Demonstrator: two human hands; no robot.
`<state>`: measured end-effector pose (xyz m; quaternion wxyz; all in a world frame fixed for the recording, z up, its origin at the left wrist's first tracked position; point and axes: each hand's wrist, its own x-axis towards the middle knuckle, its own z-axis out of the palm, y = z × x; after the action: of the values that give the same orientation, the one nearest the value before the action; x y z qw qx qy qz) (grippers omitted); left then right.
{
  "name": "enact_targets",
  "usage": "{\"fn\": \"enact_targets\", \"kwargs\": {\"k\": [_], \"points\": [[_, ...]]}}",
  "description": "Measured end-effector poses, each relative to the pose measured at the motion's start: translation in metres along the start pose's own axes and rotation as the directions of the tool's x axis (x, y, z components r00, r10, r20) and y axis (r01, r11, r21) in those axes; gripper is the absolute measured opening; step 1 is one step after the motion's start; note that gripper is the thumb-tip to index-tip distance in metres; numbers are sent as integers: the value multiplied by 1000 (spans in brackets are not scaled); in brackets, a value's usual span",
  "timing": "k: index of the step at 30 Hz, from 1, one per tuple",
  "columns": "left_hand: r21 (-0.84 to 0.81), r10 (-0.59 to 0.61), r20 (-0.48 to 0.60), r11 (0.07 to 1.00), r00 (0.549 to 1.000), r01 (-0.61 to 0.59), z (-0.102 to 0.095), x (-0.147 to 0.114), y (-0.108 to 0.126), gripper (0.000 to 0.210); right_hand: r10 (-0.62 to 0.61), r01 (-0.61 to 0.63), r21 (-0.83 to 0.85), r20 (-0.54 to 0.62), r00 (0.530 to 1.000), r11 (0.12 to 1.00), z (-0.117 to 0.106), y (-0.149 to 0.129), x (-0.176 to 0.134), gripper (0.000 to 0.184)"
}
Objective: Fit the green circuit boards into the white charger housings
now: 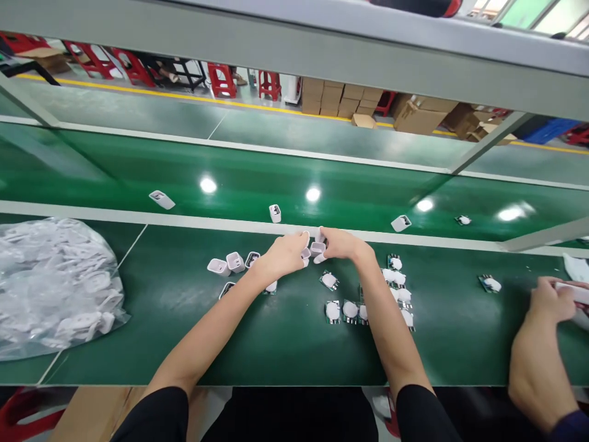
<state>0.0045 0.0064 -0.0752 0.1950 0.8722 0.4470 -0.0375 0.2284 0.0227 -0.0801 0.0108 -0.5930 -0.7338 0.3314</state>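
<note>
My left hand (286, 253) is closed around a small white plastic housing (304, 253), its fingers wrapped partly over it. Just to the right, my right hand (341, 243) grips another white open-topped housing (317, 248). White coverings show on some of my fingertips. Left of my left hand stand several more white housings (235, 262), one partly behind my forearm. A circuit board with a round white piece (329, 280) lies below my right hand. More such boards (332, 311) sit in rows near my right forearm, which hides some of them.
A clear bag of white plastic parts (59, 282) lies at left. Beyond the pale rail (221, 222), a green belt (248, 166) carries spaced housings and a board. A co-worker's hand (552, 301) holds a white part at right. A grey beam (294, 46) crosses above.
</note>
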Motion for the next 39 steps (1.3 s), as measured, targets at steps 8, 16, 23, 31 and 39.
{"fn": "enact_targets", "kwargs": {"k": [8, 16, 23, 31, 39], "points": [[-15, 38, 138, 999, 990, -36, -6, -5, -9, 36, 205, -167, 148, -304, 930, 975, -69, 70, -69, 42], [-77, 55, 58, 996, 997, -50, -25, -16, -7, 31, 63, -59, 35, -138, 988, 998, 37, 24, -91, 35], [-401, 159, -190, 888, 969, -225, -39, -32, 0, 36, -36, 63, 99, -262, 964, 993, 74, 16, -99, 27], [-456, 373, -316, 746, 872, -485, -28, -32, 24, 17, -65, 703, 451, -816, 575, 550, 63, 20, -130, 42], [-451, 292, -628, 619, 721, -643, 11, -19, 35, 39, -68, 802, 191, -959, 277, 566, 65, -7, -150, 47]]}}
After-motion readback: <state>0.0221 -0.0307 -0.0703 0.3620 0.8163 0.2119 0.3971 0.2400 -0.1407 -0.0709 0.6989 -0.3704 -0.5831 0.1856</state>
